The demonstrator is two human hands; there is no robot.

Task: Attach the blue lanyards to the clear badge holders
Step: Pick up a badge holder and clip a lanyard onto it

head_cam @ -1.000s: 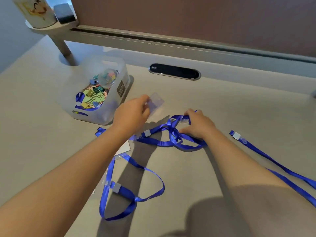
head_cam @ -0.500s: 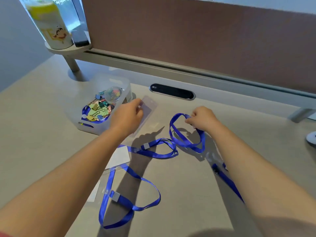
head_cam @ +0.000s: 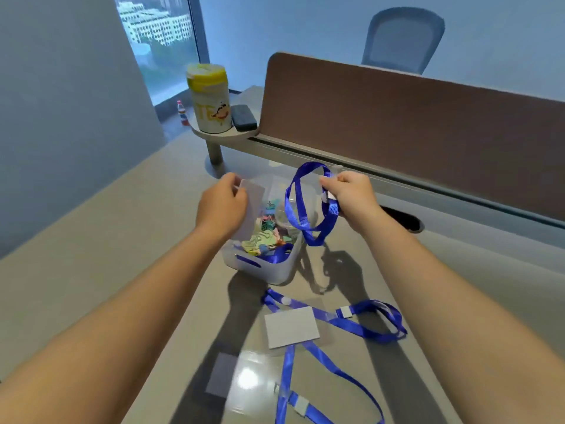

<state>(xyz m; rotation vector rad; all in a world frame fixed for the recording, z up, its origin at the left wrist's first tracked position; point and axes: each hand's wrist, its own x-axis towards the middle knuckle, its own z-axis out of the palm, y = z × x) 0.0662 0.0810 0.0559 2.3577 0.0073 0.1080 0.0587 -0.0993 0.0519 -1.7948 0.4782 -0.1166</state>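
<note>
You're at a grey desk [head_cam: 91, 270] with a brown divider panel [head_cam: 412, 123] running across the back and a chair [head_cam: 403, 38] behind it. On the small corner shelf [head_cam: 226, 136] stand a yellow-lidded canister [head_cam: 209, 97] and a dark case [head_cam: 243, 117] beside it. In front of you sits a translucent bin [head_cam: 269, 270] full of coloured binder clips [head_cam: 266, 234]. Both your arms are up over it. Your left hand [head_cam: 221, 206] pinches a clear badge holder [head_cam: 252, 206] by its edge, held upright above the bin. Your right hand [head_cam: 351, 194] grips a blue lanyard [head_cam: 305, 221], fingers curled round the strap near its white clip, and the loop hangs free in the air between your hands, just beside the holder but not touching it. Down on the desk, nearer you, a second badge holder with a white card [head_cam: 290, 327] lies flat with another blue lanyard [head_cam: 367, 325] trailing across it. Closest to you lies a third clear holder [head_cam: 244, 384], glare on its plastic.
</note>
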